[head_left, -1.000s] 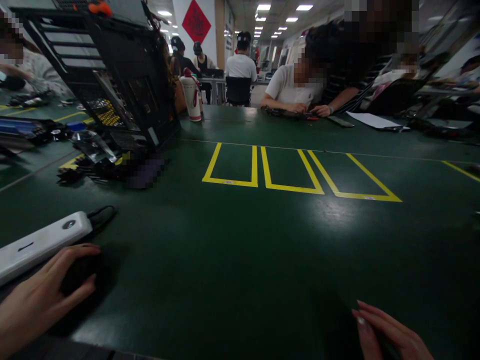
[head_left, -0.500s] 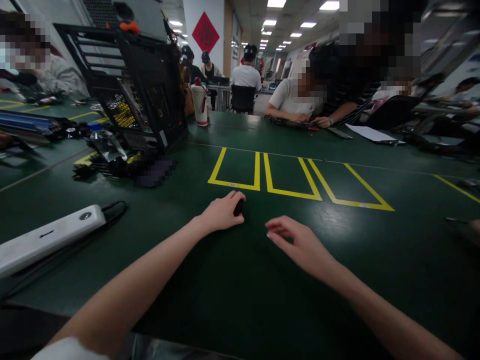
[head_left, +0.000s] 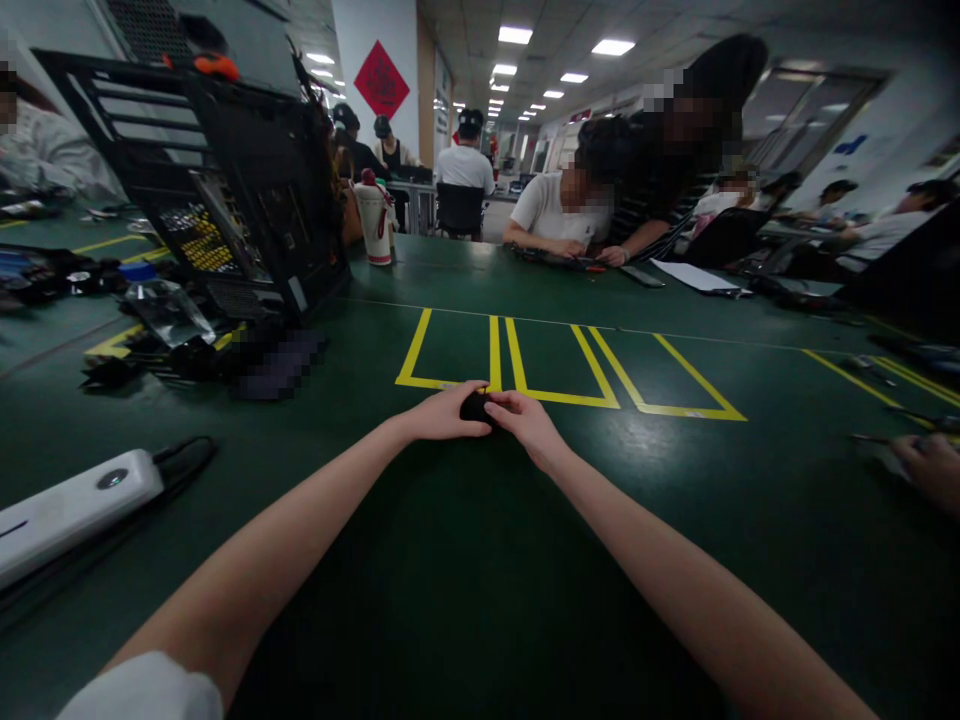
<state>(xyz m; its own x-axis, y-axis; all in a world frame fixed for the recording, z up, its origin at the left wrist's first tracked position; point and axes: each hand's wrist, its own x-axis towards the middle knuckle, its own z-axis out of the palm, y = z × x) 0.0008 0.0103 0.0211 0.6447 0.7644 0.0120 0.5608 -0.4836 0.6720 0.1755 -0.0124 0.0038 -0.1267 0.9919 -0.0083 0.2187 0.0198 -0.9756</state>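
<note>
A small dark object (head_left: 474, 408), black and rounded, sits between my two hands over the green table; its exact kind is too dark to make out. My left hand (head_left: 442, 412) is curved around its left side, thumb below and fingers above. From the right, my right hand (head_left: 525, 418) meets it with thumb and fingers bent together at its edge. Just beyond the hands, yellow tape outlines (head_left: 566, 399) mark the tabletop, and the object overlaps the near line of the left one.
A white power strip (head_left: 82, 515) with a black cable lies at left. Behind it are a water bottle (head_left: 166, 305), a black computer case (head_left: 259, 200) and a paper cup (head_left: 375, 222). Another person's hand (head_left: 930, 470) is at the right edge. People sit across the table.
My right hand has moved left and now touches the dark object, which my left hand still holds. The view has turned slightly right.
</note>
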